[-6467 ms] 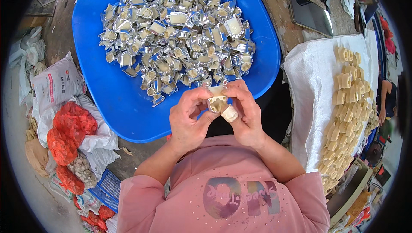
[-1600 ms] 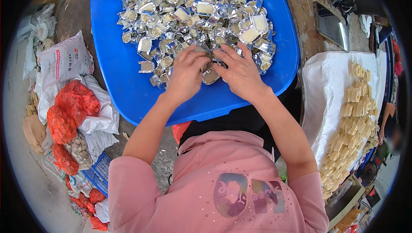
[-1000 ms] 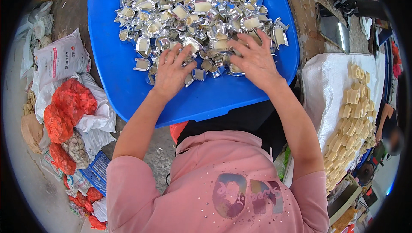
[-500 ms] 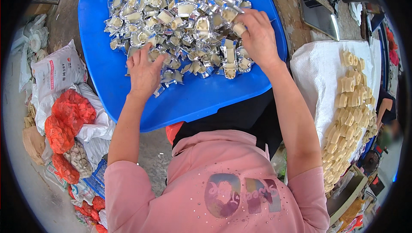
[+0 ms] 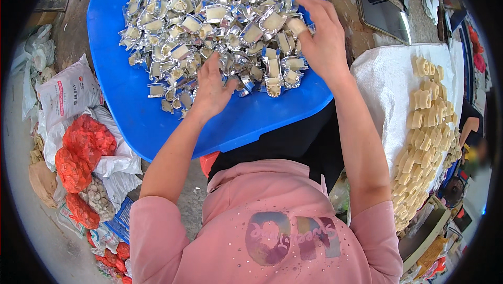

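A heap of small silver and cream plastic parts (image 5: 215, 14), shiny on the outside and hollow, lies in a blue tub (image 5: 112, 74) in front of me. My left hand (image 5: 211, 91) rests at the near side of the heap, fingers apart and fingertips touching the parts. At the right side of the heap is my right hand (image 5: 325, 40), its fingers stretched out and away from the thumb. Something cream-coloured (image 5: 296, 26) sits at that thumb's tip; I cannot tell whether it is a finger wrap or a loose part.
A white sack (image 5: 385, 82) to the right bears rows of cream parts (image 5: 419, 148). Beyond it a person's arm (image 5: 470, 127) shows. A phone (image 5: 381, 13) lies at the back right. Red bags (image 5: 86, 140) and a white printed sack (image 5: 68, 90) stand on the left.
My left hand has moved right across the near side of the heap. The right hand has shifted slightly up and right, its fingers straighter. Parts between the hands have shifted.
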Motion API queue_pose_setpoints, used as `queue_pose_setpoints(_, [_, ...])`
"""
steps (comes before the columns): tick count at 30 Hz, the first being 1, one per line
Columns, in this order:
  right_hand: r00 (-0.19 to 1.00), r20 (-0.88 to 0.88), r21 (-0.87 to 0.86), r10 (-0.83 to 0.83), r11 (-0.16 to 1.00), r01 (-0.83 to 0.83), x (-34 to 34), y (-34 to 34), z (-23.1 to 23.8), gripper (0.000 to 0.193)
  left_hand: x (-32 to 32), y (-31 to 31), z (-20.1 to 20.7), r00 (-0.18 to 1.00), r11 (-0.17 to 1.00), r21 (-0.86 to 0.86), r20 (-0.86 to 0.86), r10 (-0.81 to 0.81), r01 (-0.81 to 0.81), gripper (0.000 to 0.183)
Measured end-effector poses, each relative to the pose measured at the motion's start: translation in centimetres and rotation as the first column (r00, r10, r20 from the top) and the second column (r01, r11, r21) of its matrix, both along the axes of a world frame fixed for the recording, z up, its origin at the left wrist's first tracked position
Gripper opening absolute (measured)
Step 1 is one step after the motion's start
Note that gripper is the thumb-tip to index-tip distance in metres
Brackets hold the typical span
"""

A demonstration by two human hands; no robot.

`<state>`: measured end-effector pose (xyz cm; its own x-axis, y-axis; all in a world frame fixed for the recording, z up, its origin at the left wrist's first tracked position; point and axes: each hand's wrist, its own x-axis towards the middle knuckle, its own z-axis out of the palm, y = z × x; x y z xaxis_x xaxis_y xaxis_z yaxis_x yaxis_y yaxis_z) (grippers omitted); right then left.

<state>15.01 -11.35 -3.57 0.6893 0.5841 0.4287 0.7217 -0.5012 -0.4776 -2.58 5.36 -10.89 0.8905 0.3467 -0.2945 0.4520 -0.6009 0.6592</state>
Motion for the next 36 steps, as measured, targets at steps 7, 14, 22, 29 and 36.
queue_pose_setpoints(7, [0.947, -0.279, -0.299, -0.157, 0.952, 0.070, -5.3, -5.0, 0.1, 0.045, 2.1, 0.6, -2.3, 0.998, 0.982, 0.183, -0.048, -0.028, 0.036, 0.080])
queue_pose_setpoints(14, [0.920, -0.363, -0.633, -0.147, 0.764, -0.128, -6.7, -3.9, -1.8, 0.056, 4.9, 1.5, 1.2, 0.949, 0.983, 0.135, -0.306, -0.076, 0.122, 0.062])
queue_pose_setpoints(22, [0.780, -0.611, -0.546, -0.138, 0.787, -0.288, -6.4, -3.2, -1.8, 0.065, 2.2, -0.6, -0.1, 0.983, 0.958, 0.233, -0.120, -0.141, 0.166, 0.061])
queue_pose_setpoints(29, [0.688, -0.705, -0.469, -0.174, 0.842, -0.267, -6.5, -2.5, -1.8, 0.069, 2.5, 0.7, -1.6, 0.987, 0.982, -0.113, -0.041, -0.158, 0.152, 0.061])
queue_pose_setpoints(36, [0.422, -0.904, -0.102, -0.071, 0.993, -0.051, -6.6, -2.2, -3.8, 0.078, 3.5, 1.9, -1.2, 0.977, 0.777, -0.607, -0.208, 0.048, -0.167, 0.062])
